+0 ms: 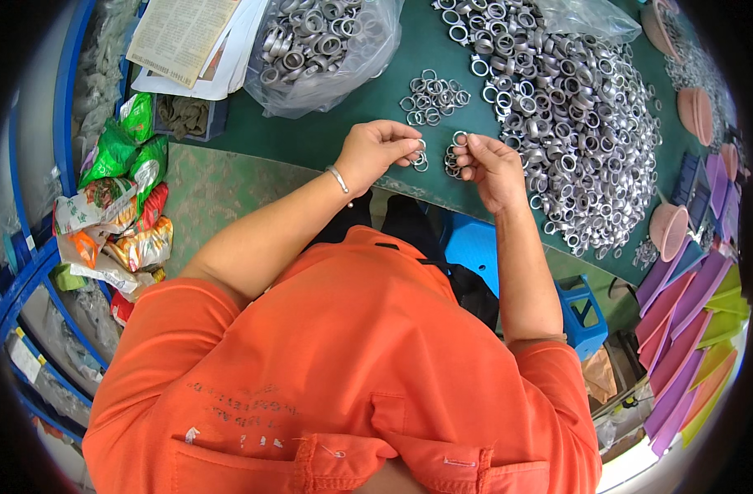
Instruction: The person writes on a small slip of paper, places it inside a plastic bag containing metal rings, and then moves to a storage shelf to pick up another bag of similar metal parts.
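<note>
Over the near edge of a green table (343,132), my left hand (379,155) pinches a few thin metal rings (422,158) between thumb and fingertips. To its right, my right hand (495,171) is closed on a metal ring (458,138), with several more rings bunched by its fingers. Just beyond both hands lies a small loose cluster of thin metal rings (432,97). A large heap of grey metal rings with small side lugs (566,123) spreads over the table right of my right hand.
A clear plastic bag (376,49) of metal rings stands at the far left, beside papers (187,41). Pink baskets (667,229) line the right edge. Colourful bins (689,329) are stacked at right. Blue stools (582,317) sit below the table; packages (117,206) lie left.
</note>
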`<state>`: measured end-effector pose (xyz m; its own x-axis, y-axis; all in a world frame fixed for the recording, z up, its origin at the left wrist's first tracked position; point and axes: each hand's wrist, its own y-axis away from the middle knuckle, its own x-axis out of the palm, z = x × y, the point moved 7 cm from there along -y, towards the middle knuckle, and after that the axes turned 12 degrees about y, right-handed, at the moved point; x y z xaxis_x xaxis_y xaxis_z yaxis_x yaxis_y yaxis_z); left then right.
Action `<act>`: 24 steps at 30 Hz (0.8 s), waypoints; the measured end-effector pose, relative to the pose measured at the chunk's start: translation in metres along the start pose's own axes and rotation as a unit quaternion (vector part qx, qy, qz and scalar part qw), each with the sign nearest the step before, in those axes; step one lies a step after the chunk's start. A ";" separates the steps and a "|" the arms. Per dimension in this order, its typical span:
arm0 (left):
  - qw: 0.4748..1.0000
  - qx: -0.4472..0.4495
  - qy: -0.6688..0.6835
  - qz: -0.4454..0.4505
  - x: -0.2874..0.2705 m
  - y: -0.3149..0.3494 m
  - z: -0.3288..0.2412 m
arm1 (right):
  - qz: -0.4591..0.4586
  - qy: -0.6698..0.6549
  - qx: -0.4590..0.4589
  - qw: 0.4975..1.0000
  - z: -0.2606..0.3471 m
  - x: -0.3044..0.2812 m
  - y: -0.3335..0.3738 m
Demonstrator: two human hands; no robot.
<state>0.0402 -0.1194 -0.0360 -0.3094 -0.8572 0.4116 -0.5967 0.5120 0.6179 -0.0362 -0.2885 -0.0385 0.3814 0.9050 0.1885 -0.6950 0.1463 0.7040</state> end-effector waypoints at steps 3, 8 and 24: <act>0.994 0.017 -0.105 0.008 -0.002 0.002 0.006 | 0.012 -0.024 0.002 1.000 0.000 0.001 0.001; 0.970 0.056 -0.238 0.000 -0.003 0.003 0.007 | 0.022 -0.051 0.023 0.998 -0.003 0.003 0.002; 0.997 0.041 -0.056 -0.033 -0.005 0.001 0.001 | -0.161 0.465 -0.343 0.800 0.046 0.044 0.003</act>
<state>0.0405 -0.1142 -0.0380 -0.3448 -0.8920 0.2923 -0.6751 0.4520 0.5830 0.0068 -0.2665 0.0031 0.2121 0.6354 -0.7425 -0.9445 0.3282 0.0111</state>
